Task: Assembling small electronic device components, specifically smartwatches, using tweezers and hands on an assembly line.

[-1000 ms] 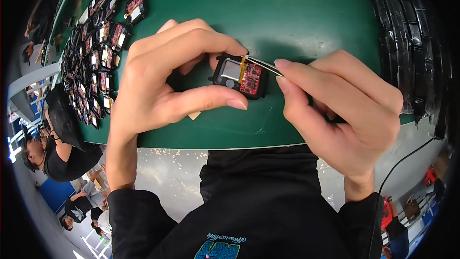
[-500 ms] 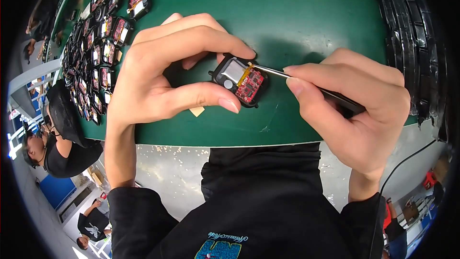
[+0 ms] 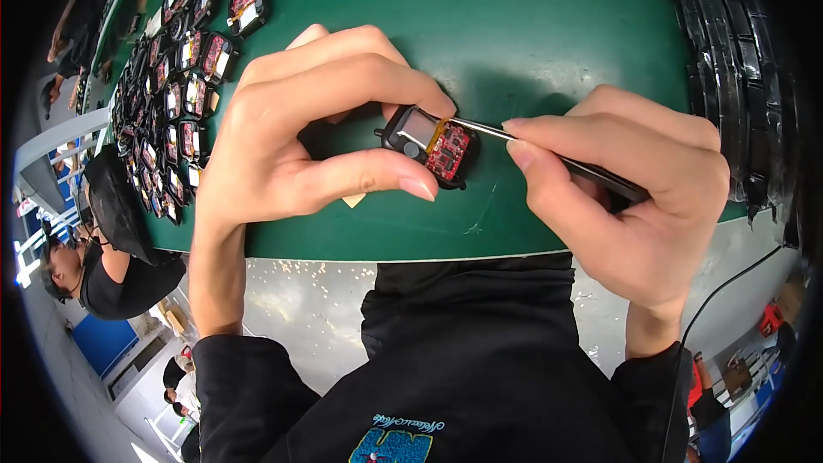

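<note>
The device (image 3: 429, 146) is gripped by the left hand (image 3: 287, 137), over the green bench (image 3: 531, 43); the tweezers (image 3: 484, 129) are pinched in the right hand (image 3: 630, 184), their tip placed at the top of the yellow strip (image 3: 436, 137)! Similar units (image 3: 189, 139) are massed to the left.

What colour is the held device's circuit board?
Red; the circuit board shows best in the head view.

A green, softly glossy table (image 3: 514, 43) stands over a speckled grey floor (image 3: 296, 326). A blue panel (image 3: 103, 345) occupies the lower left; above it, a bright light (image 3: 25, 273) shows at the far edge.
</note>
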A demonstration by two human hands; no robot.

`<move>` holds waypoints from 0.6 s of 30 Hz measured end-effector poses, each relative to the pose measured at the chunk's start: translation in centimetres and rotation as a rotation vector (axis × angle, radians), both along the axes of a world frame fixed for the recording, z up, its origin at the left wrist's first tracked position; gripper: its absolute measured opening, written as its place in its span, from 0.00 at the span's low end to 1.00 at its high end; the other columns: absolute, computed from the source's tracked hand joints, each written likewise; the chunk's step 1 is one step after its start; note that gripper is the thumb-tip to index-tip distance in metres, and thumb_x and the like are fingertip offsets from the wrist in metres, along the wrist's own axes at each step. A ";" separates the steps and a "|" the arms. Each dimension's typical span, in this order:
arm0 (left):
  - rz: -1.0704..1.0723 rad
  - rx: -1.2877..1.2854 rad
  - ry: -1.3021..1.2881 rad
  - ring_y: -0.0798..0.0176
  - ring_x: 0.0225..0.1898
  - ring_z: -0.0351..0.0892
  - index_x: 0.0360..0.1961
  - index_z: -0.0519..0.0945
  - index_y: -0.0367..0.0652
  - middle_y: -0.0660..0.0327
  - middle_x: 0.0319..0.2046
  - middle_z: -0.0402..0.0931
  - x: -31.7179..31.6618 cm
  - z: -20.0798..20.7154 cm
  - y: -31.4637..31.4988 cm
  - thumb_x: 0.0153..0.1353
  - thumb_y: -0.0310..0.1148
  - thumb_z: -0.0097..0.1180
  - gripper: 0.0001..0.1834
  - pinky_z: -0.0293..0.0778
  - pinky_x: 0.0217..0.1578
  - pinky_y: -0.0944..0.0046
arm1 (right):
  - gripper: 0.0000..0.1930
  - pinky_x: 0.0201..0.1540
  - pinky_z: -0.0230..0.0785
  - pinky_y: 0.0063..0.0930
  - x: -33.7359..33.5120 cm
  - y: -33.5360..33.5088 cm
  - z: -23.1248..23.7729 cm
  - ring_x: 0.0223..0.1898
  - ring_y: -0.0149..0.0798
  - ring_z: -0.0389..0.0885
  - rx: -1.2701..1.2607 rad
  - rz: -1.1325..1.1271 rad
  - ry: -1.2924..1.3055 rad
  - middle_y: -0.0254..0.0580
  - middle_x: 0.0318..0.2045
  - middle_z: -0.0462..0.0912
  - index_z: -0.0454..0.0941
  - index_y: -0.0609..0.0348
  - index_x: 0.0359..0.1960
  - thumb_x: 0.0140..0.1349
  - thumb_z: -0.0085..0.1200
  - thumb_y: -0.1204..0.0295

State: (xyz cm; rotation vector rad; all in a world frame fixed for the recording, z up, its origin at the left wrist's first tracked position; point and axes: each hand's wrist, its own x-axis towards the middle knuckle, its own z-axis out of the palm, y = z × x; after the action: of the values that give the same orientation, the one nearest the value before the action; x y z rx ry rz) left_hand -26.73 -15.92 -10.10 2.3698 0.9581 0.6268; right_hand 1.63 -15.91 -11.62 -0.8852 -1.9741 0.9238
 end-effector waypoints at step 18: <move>0.121 0.130 0.140 0.58 0.33 0.80 0.50 0.91 0.40 0.61 0.34 0.84 1.6 0.7 -1.2 0.42 0.47 0.88 0.35 0.70 0.37 0.58 | 0.02 0.22 0.70 0.31 0.5 -0.3 0.2 0.18 0.37 0.82 -0.078 -0.166 0.193 0.41 0.24 0.84 0.90 0.63 0.33 0.60 0.69 0.79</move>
State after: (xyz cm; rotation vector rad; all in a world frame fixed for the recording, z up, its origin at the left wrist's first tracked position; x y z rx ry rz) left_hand -25.16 -17.08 -9.42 2.5119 1.1610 0.5912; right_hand 2.10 -16.18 -11.45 -0.9508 -1.6848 0.9570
